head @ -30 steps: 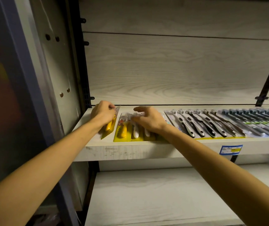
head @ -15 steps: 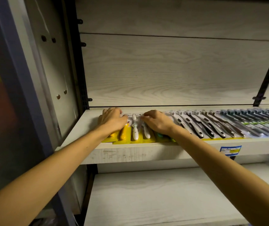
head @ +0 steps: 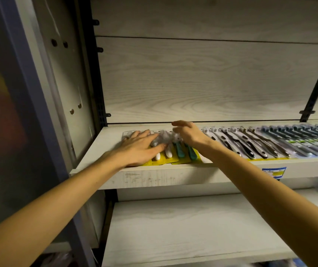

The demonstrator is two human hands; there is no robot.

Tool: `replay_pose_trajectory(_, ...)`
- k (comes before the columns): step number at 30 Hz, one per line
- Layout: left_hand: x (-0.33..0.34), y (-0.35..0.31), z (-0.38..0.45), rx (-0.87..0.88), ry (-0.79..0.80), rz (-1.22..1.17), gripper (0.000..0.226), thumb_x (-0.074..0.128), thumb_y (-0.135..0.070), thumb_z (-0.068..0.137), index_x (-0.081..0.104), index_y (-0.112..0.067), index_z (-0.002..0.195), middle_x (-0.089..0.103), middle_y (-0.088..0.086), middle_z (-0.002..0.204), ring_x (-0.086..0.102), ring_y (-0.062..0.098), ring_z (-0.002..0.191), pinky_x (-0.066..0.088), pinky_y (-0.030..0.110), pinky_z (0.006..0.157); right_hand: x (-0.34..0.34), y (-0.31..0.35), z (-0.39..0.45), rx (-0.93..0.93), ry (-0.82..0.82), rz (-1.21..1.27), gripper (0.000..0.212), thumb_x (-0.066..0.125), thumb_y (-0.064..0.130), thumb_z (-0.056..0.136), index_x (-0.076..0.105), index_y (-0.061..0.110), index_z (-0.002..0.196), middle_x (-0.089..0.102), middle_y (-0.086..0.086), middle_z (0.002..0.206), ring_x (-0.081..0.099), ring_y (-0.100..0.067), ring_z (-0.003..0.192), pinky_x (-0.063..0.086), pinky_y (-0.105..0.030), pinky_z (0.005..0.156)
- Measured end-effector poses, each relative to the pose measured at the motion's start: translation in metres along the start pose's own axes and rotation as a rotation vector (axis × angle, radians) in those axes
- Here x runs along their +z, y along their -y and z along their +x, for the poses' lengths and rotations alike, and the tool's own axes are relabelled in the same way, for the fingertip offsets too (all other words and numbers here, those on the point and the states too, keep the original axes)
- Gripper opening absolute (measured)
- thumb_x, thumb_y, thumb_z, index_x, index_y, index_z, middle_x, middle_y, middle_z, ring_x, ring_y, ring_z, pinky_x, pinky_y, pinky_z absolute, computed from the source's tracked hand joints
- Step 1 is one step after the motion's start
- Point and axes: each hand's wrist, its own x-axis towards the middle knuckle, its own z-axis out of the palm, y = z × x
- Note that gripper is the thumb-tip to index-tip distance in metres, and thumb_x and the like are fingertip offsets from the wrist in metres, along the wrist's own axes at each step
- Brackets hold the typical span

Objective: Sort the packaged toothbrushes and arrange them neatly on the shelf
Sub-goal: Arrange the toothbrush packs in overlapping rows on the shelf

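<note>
Laid flat on the shelf [head: 173,178] in one overlapping row, handles toward the front edge, probably so each pack stayed readable and easy to lift. Left hand [head: 138,149] pressed palm-down, fingers straight, on the yellow-backed toothbrush packs [head: 165,158] at the row's left end, likely to pin them while the neighbours got nudged. Right hand [head: 189,134] poised just beside it, fingers loosely curled over the crinkled clear tops of the green-handled packs [head: 181,151]; could not tell whether pinching the plastic or merely touching it. Hands close together but not touching. Black-and-white packs [head: 250,143] fanned rightward from the right wrist, already tidy, then grey ones [head: 304,139] beyond. Blue price tag [head: 273,171] stuck on the shelf lip, under the right forearm.
</note>
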Motion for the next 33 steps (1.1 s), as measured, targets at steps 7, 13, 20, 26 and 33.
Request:
replay_pose_trajectory(7,-0.001,-0.013,-0.016,0.044,0.049,0.106,0.073,0.011,-0.078,0.092,0.012,-0.046,0.157,0.006,0.000,0.168,0.006,0.030,0.154,0.010,0.058,0.121,0.008,-0.018,-0.017,-0.223,0.126,-0.811,0.047,0.028,0.027,0.108,0.045,0.008,0.147,0.038,-0.012,0.157,0.028,-0.025,0.146,0.009,-0.037,0.123)
replay_pose_trajectory(13,0.001,-0.024,-0.034,0.053,0.034,0.142,0.069,0.009,-0.071,0.096,0.009,-0.041,0.158,0.006,-0.006,0.168,0.007,0.027,0.155,0.005,0.059,0.121,0.011,-0.018,-0.031,-0.273,0.196,-1.066,0.050,0.030,0.032,0.107,0.040,0.005,0.149,0.026,-0.014,0.161,0.019,-0.034,0.149,0.006,-0.047,0.124)
replay_pose_trajectory(20,0.005,-0.038,-0.048,-0.015,0.030,0.152,0.068,0.008,-0.070,0.097,0.007,-0.042,0.158,0.001,-0.007,0.168,0.000,0.026,0.155,0.002,0.058,0.121,0.008,-0.021,-0.047,-0.364,0.234,-1.053,0.058,0.024,0.040,0.108,0.035,0.002,0.151,0.023,-0.017,0.162,0.013,-0.037,0.151,0.009,-0.047,0.125)
replay_pose_trajectory(26,0.011,-0.047,-0.052,-0.095,0.000,0.139,0.069,0.008,-0.074,0.095,0.007,-0.044,0.157,-0.001,-0.010,0.168,-0.004,0.022,0.155,0.000,0.055,0.122,0.003,-0.015,-0.065,-0.334,0.242,-0.872,0.053,0.023,0.034,0.108,0.035,0.002,0.149,0.030,-0.015,0.159,0.018,-0.035,0.149,0.013,-0.042,0.123)
replay_pose_trajectory(33,0.020,-0.067,-0.070,-0.147,-0.164,0.081,0.067,0.018,-0.069,0.098,0.019,-0.037,0.157,0.010,-0.009,0.168,0.003,0.019,0.155,0.001,0.053,0.123,-0.043,-0.029,-0.101,-0.471,0.079,-0.579,0.049,0.049,0.038,0.101,0.048,0.015,0.145,0.048,-0.008,0.148,0.045,-0.025,0.135,0.038,-0.035,0.110)
